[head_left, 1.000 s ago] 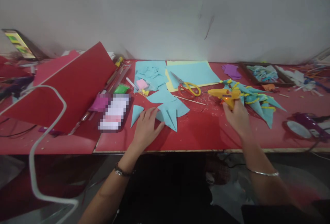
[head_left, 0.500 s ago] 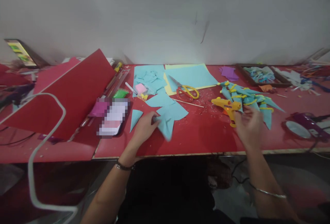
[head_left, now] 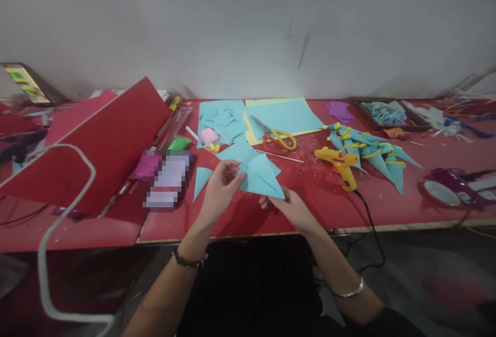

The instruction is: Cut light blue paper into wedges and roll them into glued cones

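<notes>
Just above the red table, my left hand (head_left: 225, 184) pinches the left end of a folded light-blue paper piece (head_left: 261, 175). My right hand (head_left: 289, 207) is at that paper's lower right corner, with its fingers partly hidden below the edge; it seems to grip the corner. Behind the held piece lie more blue sheets (head_left: 238, 152). A small blue paper cone (head_left: 200, 181) rests left of my left hand. To the right, a yellow glue gun (head_left: 341, 164) lies on the table, its cord running over the front edge.
Yellow-and-red-handled scissors (head_left: 277, 138) and a thin stick (head_left: 281, 156) lie behind my hands. At the right are several blue cones with yellow trim (head_left: 372, 151) and a tray of scraps (head_left: 387, 115). A phone (head_left: 168, 179) and a slanted red board (head_left: 96, 151) stand at the left.
My right hand has left the glue gun on the table and moved left to the paper. The paper in my left hand has turned, its point now facing right.
</notes>
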{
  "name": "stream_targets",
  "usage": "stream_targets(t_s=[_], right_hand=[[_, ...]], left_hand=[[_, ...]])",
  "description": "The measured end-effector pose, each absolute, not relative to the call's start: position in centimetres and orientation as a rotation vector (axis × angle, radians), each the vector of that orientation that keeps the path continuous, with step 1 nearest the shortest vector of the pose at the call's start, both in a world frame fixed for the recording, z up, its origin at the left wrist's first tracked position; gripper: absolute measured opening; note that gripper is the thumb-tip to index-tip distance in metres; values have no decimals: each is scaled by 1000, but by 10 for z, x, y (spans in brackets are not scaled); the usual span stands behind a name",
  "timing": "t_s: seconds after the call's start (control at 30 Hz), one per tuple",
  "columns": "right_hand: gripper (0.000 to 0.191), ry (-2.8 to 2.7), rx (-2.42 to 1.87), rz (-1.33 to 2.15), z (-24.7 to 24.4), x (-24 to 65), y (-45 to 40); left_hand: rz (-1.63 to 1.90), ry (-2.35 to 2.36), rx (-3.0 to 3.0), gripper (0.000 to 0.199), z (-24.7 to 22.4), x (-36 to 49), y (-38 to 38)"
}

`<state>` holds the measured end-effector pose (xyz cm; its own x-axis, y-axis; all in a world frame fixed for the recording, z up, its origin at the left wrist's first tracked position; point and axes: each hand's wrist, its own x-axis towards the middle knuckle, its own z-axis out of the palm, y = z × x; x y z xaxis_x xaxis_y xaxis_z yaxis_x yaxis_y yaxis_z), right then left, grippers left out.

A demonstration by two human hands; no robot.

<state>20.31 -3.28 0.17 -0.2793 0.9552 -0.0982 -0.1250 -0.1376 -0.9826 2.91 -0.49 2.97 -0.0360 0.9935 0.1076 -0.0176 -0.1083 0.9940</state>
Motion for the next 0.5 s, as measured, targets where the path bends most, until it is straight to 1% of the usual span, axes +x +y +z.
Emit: stream_targets(t_s=[0.1,0.2,0.37,0.5], right_hand=[[30,-1122,-945,1759,5,199,-28],[40,-1038,-954,1870,11,201,-26],[33,-1012,-824,1933,15,201,-25],[35,-1122,-771,1975,13,199,-25]], left_hand=[[1274,1155,1276,24,30,28,-5],[1215,1164,1322,25,31,27,-5],[1134,1137,1333,24,35,32,-7],[1092,1122,1298,27,40,36,-8]])
